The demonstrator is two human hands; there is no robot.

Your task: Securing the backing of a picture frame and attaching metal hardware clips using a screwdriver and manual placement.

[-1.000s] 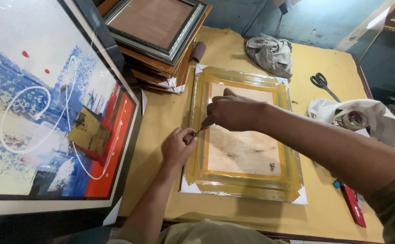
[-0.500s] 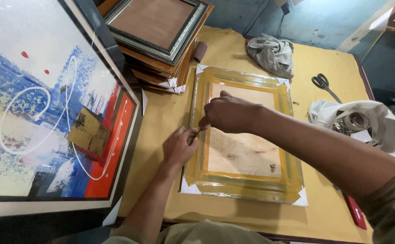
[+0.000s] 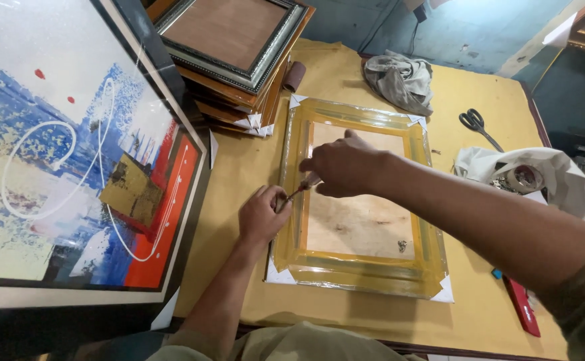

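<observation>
A plastic-wrapped golden picture frame (image 3: pixel 366 271) lies face down on the yellow table (image 3: pixel 239 167), its wooden backing board (image 3: pixel 362 227) showing. My left hand (image 3: pixel 262 215) rests on the frame's left rail, fingers curled against it. My right hand (image 3: pixel 342 164) reaches over the frame and pinches a small thin tool (image 3: pixel 297 192) whose tip meets the left rail beside my left hand. What the tool is exactly I cannot tell.
A large abstract painting (image 3: pixel 71 167) leans at the left. A stack of frames (image 3: pixel 235 47) sits behind. A grey rag (image 3: pixel 399 80), scissors (image 3: pixel 476 124), a white cloth with a tape roll (image 3: pixel 523 175) and a red tool (image 3: pixel 521 304) lie to the right.
Both hands stay at the frame's left rail. My right hand has shifted slightly along the rail towards my left hand; the frame has not moved.
</observation>
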